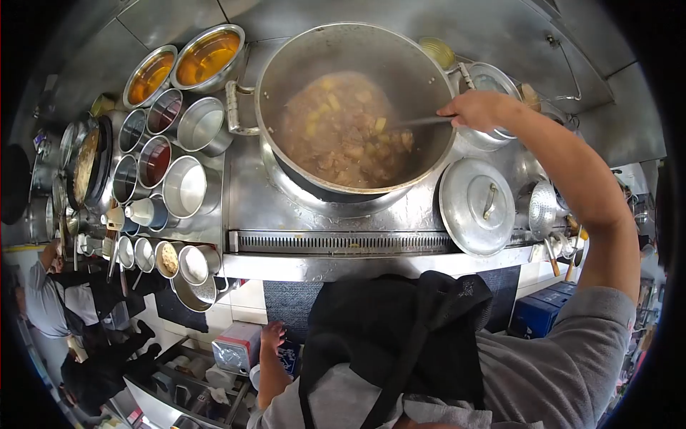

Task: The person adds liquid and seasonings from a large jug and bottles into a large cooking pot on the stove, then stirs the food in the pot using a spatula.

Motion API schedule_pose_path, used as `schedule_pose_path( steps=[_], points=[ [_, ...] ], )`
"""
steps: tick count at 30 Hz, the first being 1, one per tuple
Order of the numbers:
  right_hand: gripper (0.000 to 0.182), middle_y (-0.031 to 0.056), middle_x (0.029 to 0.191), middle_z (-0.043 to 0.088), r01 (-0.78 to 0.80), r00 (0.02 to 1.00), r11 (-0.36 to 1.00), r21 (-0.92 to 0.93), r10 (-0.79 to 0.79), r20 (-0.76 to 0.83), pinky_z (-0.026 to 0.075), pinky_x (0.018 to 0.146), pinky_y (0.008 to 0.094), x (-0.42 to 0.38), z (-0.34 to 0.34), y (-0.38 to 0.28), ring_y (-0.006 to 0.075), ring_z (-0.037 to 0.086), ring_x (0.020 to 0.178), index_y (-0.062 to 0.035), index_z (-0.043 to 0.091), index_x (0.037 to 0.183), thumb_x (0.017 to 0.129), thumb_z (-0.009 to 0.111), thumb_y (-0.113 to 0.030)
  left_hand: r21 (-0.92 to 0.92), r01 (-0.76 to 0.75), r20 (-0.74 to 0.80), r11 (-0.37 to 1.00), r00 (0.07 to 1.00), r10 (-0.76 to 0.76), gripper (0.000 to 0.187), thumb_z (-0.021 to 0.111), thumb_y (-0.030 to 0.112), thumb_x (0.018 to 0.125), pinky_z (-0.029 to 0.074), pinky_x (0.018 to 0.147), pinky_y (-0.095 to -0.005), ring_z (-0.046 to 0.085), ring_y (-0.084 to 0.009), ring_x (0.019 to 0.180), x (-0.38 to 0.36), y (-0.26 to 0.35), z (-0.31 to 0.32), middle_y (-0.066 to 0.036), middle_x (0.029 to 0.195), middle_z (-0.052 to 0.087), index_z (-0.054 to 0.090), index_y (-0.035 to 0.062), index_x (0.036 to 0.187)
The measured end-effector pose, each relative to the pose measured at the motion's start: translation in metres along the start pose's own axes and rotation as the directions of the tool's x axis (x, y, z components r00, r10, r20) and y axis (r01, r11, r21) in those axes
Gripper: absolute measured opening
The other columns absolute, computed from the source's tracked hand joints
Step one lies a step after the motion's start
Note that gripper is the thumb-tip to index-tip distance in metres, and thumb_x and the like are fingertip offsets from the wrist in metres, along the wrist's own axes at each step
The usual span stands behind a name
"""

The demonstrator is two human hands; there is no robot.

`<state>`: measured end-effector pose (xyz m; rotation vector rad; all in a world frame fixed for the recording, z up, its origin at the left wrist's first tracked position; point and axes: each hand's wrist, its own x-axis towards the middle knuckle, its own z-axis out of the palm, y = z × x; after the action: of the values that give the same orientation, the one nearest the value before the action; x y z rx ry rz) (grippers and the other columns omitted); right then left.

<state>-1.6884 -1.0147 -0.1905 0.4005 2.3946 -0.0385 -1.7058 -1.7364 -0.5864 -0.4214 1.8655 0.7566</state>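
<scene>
Tabletop (264, 207) of steel spans the area in front of the person, and the large two-handled cooking pot (421, 79) sits on its far part, straight ahead of the torso and beyond the slotted grate (350, 242) along the near side. The pot stands upright and uncovered; its two handles face left and right, so the line through them runs crosswise to the body. The round metal lid (464, 207) lies nearer the person, just off the pot's right side. Steaming brown stew (343, 143) with chunks and pale yellow pieces covers the bottom of the pot. From the right, a long-handled utensil (423, 121) reaches in over the wall, its shaft nearly level from side to side, dipping slightly leftward to the right part of the stew; its working end is too veiled to make out. The right hand (477, 111) is clearly the nearer one: it is at the pot's right rim, fingers closed around the utensil's handle, with the stew to its left. The left hand (271, 336) is low, on the person's side of the tabletop edge, beside a metal box (239, 343), well apart from the pot, which lies ahead of it and to its right; its fingers look bent, but whether they grip anything cannot be told.
</scene>
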Motion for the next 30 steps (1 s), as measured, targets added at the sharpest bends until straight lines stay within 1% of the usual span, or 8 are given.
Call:
schedule_pose_path(
  steps=[10, 12, 15, 17, 21, 23, 27, 30],
  points=[
    [0.044, 0.0155, 0.108, 0.066, -0.086, 0.981, 0.996, 0.032, 0.09, -0.171, 0.047, 0.089, 0.0456, -0.082, -0.002, 0.025, 0.0348, 0.062, 0.099, -0.022, 0.053, 0.137, 0.093, 0.057, -0.022, -0.173, 0.05, -0.112, 0.984, 0.991, -0.07, 0.03, 0.058, 0.028, 0.095, 0.05, 0.073, -0.0392, 0.063, -0.0194, 0.097, 0.007, -0.036, -0.032, 0.0, 0.116, 0.064, 0.06, 0.0183, 0.123],
    [0.046, 0.0176, 0.101, 0.066, -0.069, 0.975, 0.996, 0.053, 0.079, -0.21, 0.047, 0.084, 0.0457, -0.093, -0.005, 0.017, 0.0349, 0.063, 0.091, -0.0242, 0.053, 0.138, 0.092, 0.058, -0.021, -0.36, 0.031, 0.094, 0.932, 0.996, 0.003, 0.031, 0.059, 0.027, 0.093, 0.051, 0.074, -0.041, 0.063, -0.0204, 0.099, 0.025, -0.075, -0.038, -0.001, 0.116, 0.064, 0.059, 0.0185, 0.123],
    [0.047, 0.0171, 0.092, 0.066, -0.185, 0.964, 0.978, 0.094, 0.2, -0.177, 0.047, 0.077, 0.0467, -0.101, -0.031, -0.032, 0.0322, 0.063, 0.085, -0.0274, 0.051, 0.139, 0.093, 0.057, -0.019, -0.122, 0.09, 0.015, 0.988, 0.996, -0.089, 0.029, 0.057, 0.026, 0.093, 0.051, 0.076, -0.0417, 0.064, -0.0208, 0.1, 0.006, -0.06, -0.021, -0.001, 0.119, 0.064, 0.06, 0.0174, 0.121],
    [0.047, 0.0132, 0.098, 0.069, -0.226, 0.953, 0.967, -0.114, 0.196, -0.232, 0.051, 0.081, 0.0455, -0.097, -0.043, -0.06, 0.0307, 0.064, 0.098, -0.0252, 0.055, 0.136, 0.091, 0.056, -0.012, -0.046, 0.169, -0.042, 0.985, 0.984, -0.171, 0.028, 0.056, 0.026, 0.094, 0.051, 0.076, -0.041, 0.064, -0.0194, 0.098, -0.004, -0.033, -0.015, -0.001, 0.118, 0.064, 0.061, 0.0173, 0.119],
    [0.052, 0.0133, 0.097, 0.067, -0.201, 0.934, 0.937, -0.286, 0.096, -0.344, 0.053, 0.075, 0.0455, -0.084, -0.055, -0.069, 0.0319, 0.066, 0.093, -0.0243, 0.053, 0.137, 0.088, 0.056, -0.008, -0.144, 0.031, -0.045, 0.989, 0.998, -0.038, 0.027, 0.054, 0.028, 0.094, 0.049, 0.076, -0.0394, 0.063, -0.0171, 0.094, 0.025, -0.019, -0.027, 0.001, 0.113, 0.064, 0.062, 0.0177, 0.118],
    [0.057, 0.0149, 0.096, 0.063, -0.238, 0.732, 0.878, -0.415, -0.119, -0.671, 0.053, 0.069, 0.0479, -0.078, -0.049, -0.047, 0.0368, 0.065, 0.078, -0.0281, 0.051, 0.137, 0.086, 0.053, -0.004, -0.151, -0.005, -0.05, 0.989, 0.999, -0.002, 0.028, 0.054, 0.029, 0.095, 0.048, 0.076, -0.0381, 0.063, -0.0168, 0.093, 0.017, 0.0, -0.032, 0.001, 0.112, 0.064, 0.062, 0.0176, 0.119],
    [0.068, 0.014, 0.09, 0.061, -0.127, 0.882, 0.92, -0.37, -0.066, -0.467, 0.053, 0.068, 0.0462, -0.075, -0.041, -0.035, 0.0347, 0.066, 0.08, -0.03, 0.048, 0.14, 0.079, 0.052, 0.0, -0.17, -0.038, -0.064, 0.985, 0.998, 0.027, 0.031, 0.055, 0.029, 0.094, 0.047, 0.075, -0.0384, 0.062, -0.0179, 0.092, 0.007, 0.0, -0.032, 0.0, 0.112, 0.063, 0.059, 0.0175, 0.123],
    [0.073, 0.0109, 0.088, 0.061, -0.125, 0.898, 0.882, -0.455, -0.094, -0.43, 0.053, 0.066, 0.0441, -0.078, -0.05, -0.057, 0.032, 0.066, 0.078, -0.0328, 0.046, 0.142, 0.078, 0.052, 0.001, -0.236, -0.022, -0.019, 0.971, 1.0, 0.018, 0.033, 0.057, 0.029, 0.093, 0.048, 0.073, -0.0433, 0.062, -0.0193, 0.092, 0.026, -0.045, -0.036, 0.001, 0.111, 0.063, 0.058, 0.0178, 0.124]
  ],
)
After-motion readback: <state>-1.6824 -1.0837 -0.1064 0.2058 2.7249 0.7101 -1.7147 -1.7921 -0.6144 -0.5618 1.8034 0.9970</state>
